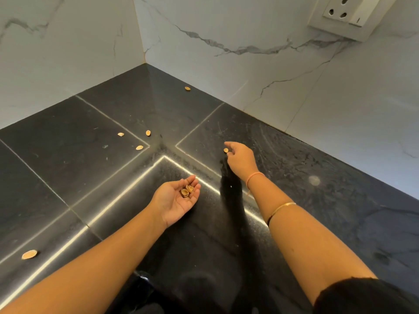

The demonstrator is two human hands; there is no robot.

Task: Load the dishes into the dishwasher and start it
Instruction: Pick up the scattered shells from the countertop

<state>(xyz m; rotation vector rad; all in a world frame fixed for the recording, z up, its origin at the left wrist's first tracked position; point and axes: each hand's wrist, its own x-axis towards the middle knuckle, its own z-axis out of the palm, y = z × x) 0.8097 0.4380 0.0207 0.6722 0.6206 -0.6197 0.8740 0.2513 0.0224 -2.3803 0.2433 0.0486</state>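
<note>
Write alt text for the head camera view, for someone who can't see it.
A person's right hand pinches a small tan nutshell over a glossy black stone countertop, while the open left hand cups more tan shell pieces. Five loose shells lie scattered on the counter below white veined marble walls.

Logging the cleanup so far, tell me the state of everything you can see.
left hand: palm up, flat, carrying a few shells
right hand: pinching one shell
loose shells: five, scattered on the countertop
wall socket: nothing plugged in
</note>
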